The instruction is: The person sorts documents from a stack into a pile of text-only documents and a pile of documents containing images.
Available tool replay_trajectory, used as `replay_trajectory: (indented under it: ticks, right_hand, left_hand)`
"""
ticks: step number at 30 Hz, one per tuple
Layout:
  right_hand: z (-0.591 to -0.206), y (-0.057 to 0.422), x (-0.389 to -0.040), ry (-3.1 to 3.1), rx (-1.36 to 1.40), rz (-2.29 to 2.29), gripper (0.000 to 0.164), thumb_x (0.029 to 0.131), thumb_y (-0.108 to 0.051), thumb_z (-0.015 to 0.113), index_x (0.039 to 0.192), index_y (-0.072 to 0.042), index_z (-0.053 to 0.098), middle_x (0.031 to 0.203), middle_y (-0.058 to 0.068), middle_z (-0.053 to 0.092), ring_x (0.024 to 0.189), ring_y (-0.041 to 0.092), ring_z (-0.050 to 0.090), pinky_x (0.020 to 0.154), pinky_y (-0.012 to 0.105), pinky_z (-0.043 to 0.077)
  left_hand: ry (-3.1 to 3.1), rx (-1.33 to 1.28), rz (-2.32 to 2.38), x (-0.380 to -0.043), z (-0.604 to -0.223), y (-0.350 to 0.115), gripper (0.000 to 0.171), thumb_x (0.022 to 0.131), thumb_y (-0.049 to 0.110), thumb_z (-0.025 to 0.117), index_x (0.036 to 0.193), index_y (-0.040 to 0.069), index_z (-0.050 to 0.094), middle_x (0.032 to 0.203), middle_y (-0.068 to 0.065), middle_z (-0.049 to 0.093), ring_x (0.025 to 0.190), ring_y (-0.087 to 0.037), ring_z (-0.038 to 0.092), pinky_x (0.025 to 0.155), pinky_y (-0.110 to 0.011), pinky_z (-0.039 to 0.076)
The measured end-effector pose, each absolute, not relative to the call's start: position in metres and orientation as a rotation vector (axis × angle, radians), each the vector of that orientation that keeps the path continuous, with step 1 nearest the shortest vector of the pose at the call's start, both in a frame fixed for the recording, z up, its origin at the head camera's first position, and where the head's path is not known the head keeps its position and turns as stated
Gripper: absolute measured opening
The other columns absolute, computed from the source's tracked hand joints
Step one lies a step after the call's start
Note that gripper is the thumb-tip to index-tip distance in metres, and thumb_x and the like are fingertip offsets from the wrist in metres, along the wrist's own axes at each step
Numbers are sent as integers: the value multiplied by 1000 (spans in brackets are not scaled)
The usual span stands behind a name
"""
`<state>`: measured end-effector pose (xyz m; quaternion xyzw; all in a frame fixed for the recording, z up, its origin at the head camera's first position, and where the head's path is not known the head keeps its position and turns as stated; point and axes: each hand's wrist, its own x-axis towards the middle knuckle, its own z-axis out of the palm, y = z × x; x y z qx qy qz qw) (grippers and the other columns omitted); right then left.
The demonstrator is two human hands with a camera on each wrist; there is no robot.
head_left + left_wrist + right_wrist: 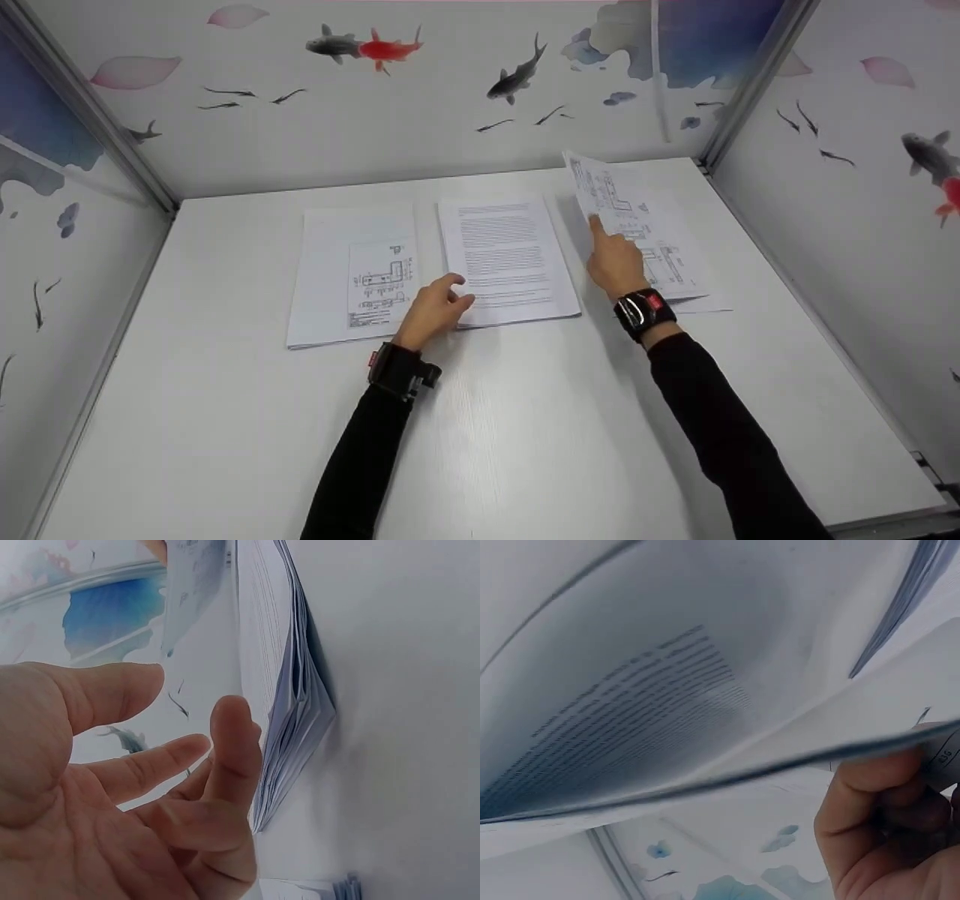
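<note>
Three stacks of printed paper lie side by side on a white table. My right hand pinches the left edge of lifted sheets with line drawings, on the right stack. In the right wrist view the curled fingers grip the sheet's edge, and printed text shows on a page below. My left hand hovers by the lower left corner of the middle stack, which bears lines of text. Its fingers are loosely bent and hold nothing; the left wrist view shows the layered page edges beside them.
The left stack has a drawing on its top sheet and lies left of my left hand. White panels printed with fish and petals enclose the table at the back and both sides.
</note>
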<state>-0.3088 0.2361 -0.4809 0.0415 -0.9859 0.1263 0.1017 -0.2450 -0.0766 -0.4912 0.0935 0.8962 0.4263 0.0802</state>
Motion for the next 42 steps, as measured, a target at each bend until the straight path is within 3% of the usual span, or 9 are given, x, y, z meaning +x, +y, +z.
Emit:
replay_trajectory:
  ticks: [4, 8, 14, 24, 29, 33, 37, 42]
  right_hand:
    - [-477, 210, -304, -2852, 226, 363, 64, 89, 0, 49, 151, -8, 35, 69, 24, 62, 55, 38, 60, 50, 48, 49]
    - [-472, 184, -297, -2808, 325, 357, 65, 89, 2, 51, 151, -10, 35, 67, 19, 61, 53, 33, 59, 49, 45, 50]
    - [-466, 151, -290, -2734, 449, 375, 66, 88, 5, 52, 150, -10, 36, 61, 12, 57, 50, 27, 55, 49, 40, 49]
    - [-464, 102, -270, -2716, 642, 315, 68, 89, 3, 54, 152, -13, 34, 66, 12, 59, 55, 25, 55, 52, 39, 48]
    - [-464, 81, -255, -2682, 746, 332, 70, 87, 3, 59, 151, -14, 36, 69, 12, 62, 58, 25, 58, 53, 39, 50]
    - [-465, 67, -245, -2686, 785, 337, 66, 85, 3, 59, 147, -12, 42, 73, 11, 65, 62, 26, 61, 54, 39, 51]
    - [-466, 55, -240, -2708, 795, 332, 66, 84, 3, 59, 146, -13, 43, 79, 10, 67, 66, 26, 63, 53, 36, 51]
    - [-467, 48, -237, -2720, 818, 366, 66, 85, 0, 58, 148, -13, 42, 82, 10, 69, 68, 25, 64, 51, 34, 50]
  left_hand:
    - [2675, 287, 1296, -245, -491, -76, 48, 100, 35, 55, 136, 4, 54, 106, -16, 69, 81, -23, 66, 74, -37, 51]
    - [2620, 291, 1369, -245, -490, -75, 49, 102, 40, 50, 137, 6, 53, 106, -17, 69, 73, -23, 67, 65, -32, 50]
    - [2457, 284, 1531, -245, -484, -76, 51, 103, 45, 44, 140, 11, 50, 109, -17, 67, 76, -26, 68, 60, -28, 48]
    - [2171, 244, 1908, -247, -480, -74, 51, 104, 39, 45, 147, 11, 39, 117, -28, 62, 85, -29, 69, 65, -30, 53]
    - [2052, 197, 2122, -249, -479, -74, 59, 103, 41, 46, 153, 14, 29, 120, -22, 65, 99, -33, 69, 74, -36, 57]
    - [1911, 133, 2274, -249, -476, -74, 52, 103, 41, 44, 149, 18, 37, 123, -18, 65, 103, -29, 68, 79, -36, 56]
    - [1732, -40, 2416, -250, -472, -76, 41, 106, 32, 40, 141, 14, 48, 124, -19, 63, 95, -24, 68, 74, -33, 55]
    - [1644, -178, 2506, -252, -472, -79, 38, 108, 26, 35, 141, 15, 48, 128, -16, 60, 94, -25, 66, 71, -33, 54]
